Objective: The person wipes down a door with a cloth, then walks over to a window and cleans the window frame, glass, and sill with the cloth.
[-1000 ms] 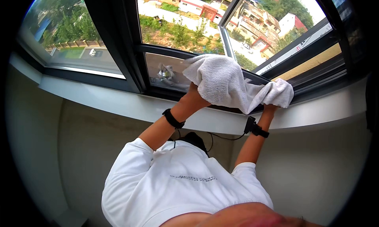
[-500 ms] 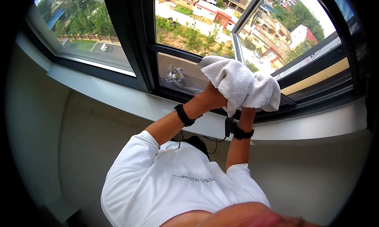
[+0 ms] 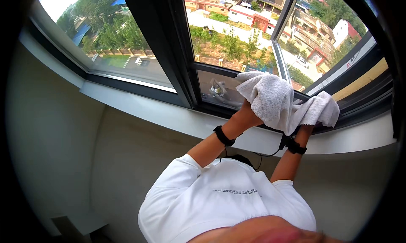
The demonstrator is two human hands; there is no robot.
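Observation:
A white terry towel covers both of my hands at the lower rail of the open window. My left hand holds its left part, with the fingers hidden in the folds. The right part of the towel wraps over my right hand, which is almost wholly covered and holds it near the dark frame. Between the hands the cloth hangs in a slack fold. A black band circles my left wrist; another black band, with a small dark device and a cable, is on the right.
A dark window frame divides the panes, with a tilted open sash at right. The white sill runs below. Behind the low glass lies a clear plastic bag. Outside, buildings and trees stand far below.
My hands have moved apart, the right one going further right along the frame. The towel now spreads wider between them. The whole view has shifted, so the window sits further right.

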